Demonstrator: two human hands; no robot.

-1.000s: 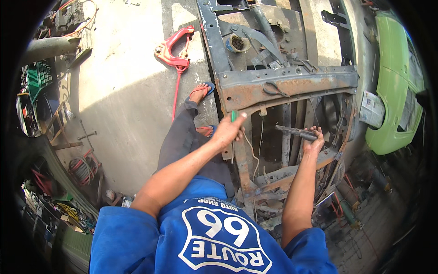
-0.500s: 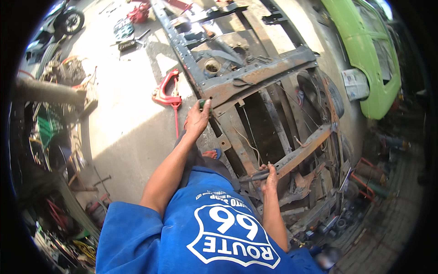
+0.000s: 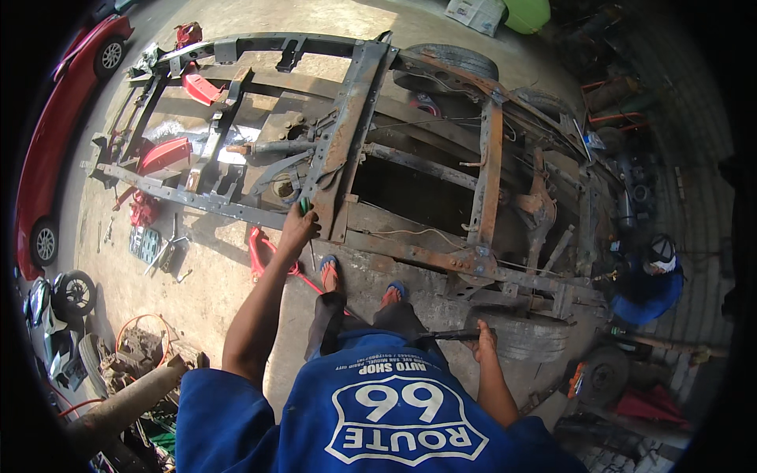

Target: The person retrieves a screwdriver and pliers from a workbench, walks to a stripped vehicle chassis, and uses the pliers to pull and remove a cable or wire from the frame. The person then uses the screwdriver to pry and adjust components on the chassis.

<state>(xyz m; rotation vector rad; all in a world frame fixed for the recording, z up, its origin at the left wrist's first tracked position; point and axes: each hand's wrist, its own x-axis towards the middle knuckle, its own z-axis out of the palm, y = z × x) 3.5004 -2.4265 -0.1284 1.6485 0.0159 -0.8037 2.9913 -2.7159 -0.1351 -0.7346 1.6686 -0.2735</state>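
Closed round a green-handled screwdriver, my left hand is beside the near rail of a rusty vehicle chassis frame. The screwdriver's thin shaft shows below the fist. On my right, low in front of my body, my right hand grips a dark, bar-shaped tool; its exact kind is unclear. The tool points left across my lap, apart from the frame. The frame's rusty crossmember lies farther off, beyond my right hand.
A red floor jack stands by my left forearm. Tools lie near a teal case. A tire is by my right hand. Another person in blue crouches at the right. A red car and a motorcycle stand left.
My view has turned, so the whole chassis frame, the red car and the other person now show. Both hands keep their tools; my right hand is now farther from the frame.
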